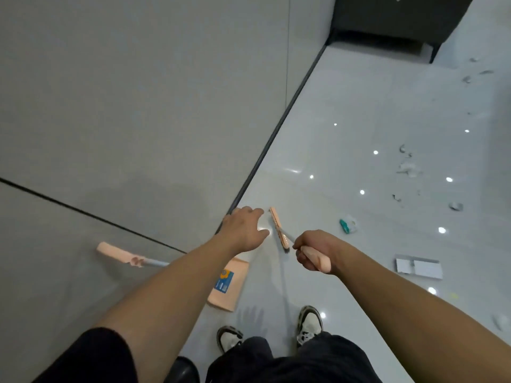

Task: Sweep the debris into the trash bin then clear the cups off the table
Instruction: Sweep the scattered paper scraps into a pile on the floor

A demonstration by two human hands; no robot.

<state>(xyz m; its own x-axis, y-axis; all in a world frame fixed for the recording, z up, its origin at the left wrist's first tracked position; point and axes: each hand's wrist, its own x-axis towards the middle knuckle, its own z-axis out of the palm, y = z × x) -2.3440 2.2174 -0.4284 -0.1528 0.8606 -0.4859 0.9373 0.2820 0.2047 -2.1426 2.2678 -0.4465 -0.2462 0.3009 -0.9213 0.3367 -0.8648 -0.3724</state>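
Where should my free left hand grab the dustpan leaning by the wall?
Grip the dustpan by its peach handle end, coming from above with the left hand. The handle juts out leftward, clear of the pan, while the right hand holds the broom.

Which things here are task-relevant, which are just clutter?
Job:
- broom, gripped by right hand
- dustpan, left hand above it
- debris on floor

Lying about:
- dark cabinet
- grey wall
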